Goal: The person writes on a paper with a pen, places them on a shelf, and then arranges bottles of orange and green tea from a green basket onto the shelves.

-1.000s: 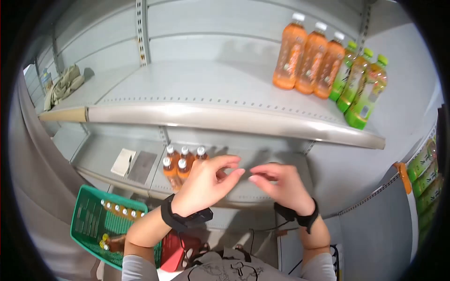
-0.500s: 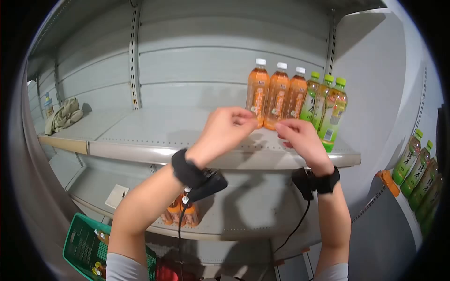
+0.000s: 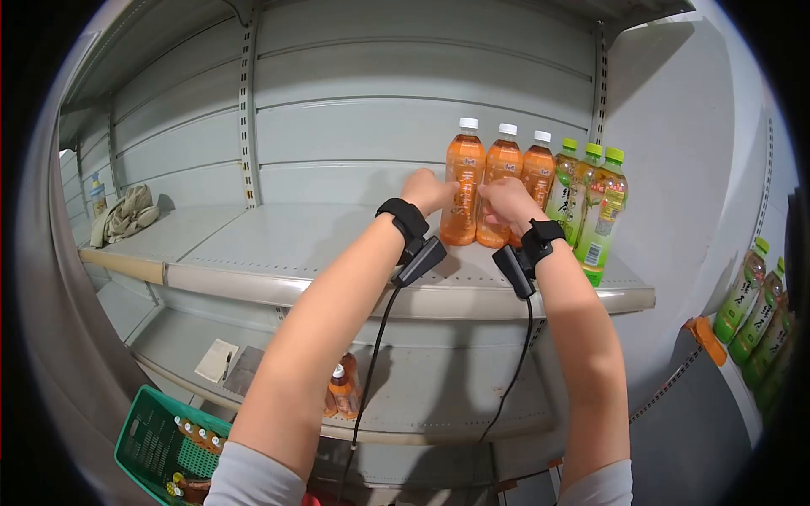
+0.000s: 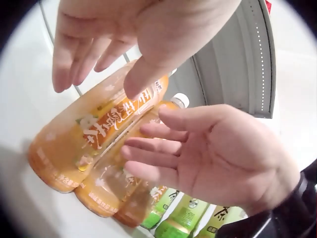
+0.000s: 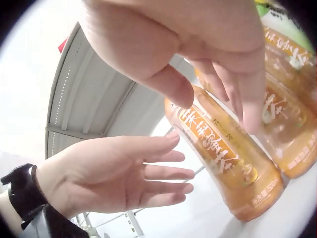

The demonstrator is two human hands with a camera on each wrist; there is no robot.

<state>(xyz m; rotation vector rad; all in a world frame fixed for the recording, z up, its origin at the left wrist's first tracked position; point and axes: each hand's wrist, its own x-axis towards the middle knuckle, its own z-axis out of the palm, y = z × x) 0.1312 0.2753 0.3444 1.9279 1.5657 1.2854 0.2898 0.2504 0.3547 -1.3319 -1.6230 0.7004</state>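
Note:
Three orange tea bottles (image 3: 463, 202) with white caps stand upright in a row on the upper shelf. At the left side of the end bottle is my left hand (image 3: 429, 192), its fingers loosely extended in the left wrist view. My right hand (image 3: 509, 202) is in front of the middle and right orange bottles, partly covering them. Its fingers (image 5: 254, 99) spread loosely over the gap beside the end bottle, as the right wrist view shows. Neither hand has its fingers curled round a bottle. Green-capped tea bottles (image 3: 601, 215) stand just right of the orange ones.
Smaller orange bottles (image 3: 344, 395) and a notepad (image 3: 217, 360) with a pen lie along the lower shelf (image 3: 422, 405). A green basket (image 3: 135, 430) holding bottles is at lower left. Crumpled cloth (image 3: 126, 215) lies far left above; more green bottles (image 3: 741, 291) stand at right.
Both hands have risen from in front of the lower shelf to the orange bottles on the upper shelf, reaching forward. The head view has tilted up. The upper-shelf bottles keep their arrangement.

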